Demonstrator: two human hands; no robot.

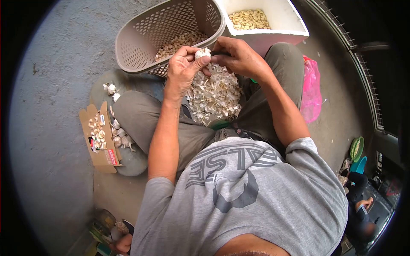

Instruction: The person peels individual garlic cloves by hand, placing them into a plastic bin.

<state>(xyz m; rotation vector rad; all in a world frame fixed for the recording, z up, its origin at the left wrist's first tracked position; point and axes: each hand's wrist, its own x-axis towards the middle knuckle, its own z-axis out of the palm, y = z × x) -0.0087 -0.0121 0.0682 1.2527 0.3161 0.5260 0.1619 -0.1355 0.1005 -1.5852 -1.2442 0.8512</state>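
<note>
A white garlic bulb [202,53] is pinched between the thumb and fingers of my left hand [183,70]. My right hand [240,55] is closed, its fingertips gripping the bulb's right side; their exact hold is partly hidden. Below both hands, between my legs, lies a heap of papery garlic skins [215,91], with a bit of green container rim [220,123] showing under it. Just beyond my hands is a taupe perforated basket [141,40] with loose garlic cloves [181,42] in the bottom.
A white foam box [294,23] holds peeled cloves [249,19]. To the left, cloves rest on a flattened cardboard box [104,160], beside several garlic bulbs [124,138]. A pink mesh bag [311,91] lies to the right. Other people [363,209] sit at the lower edges.
</note>
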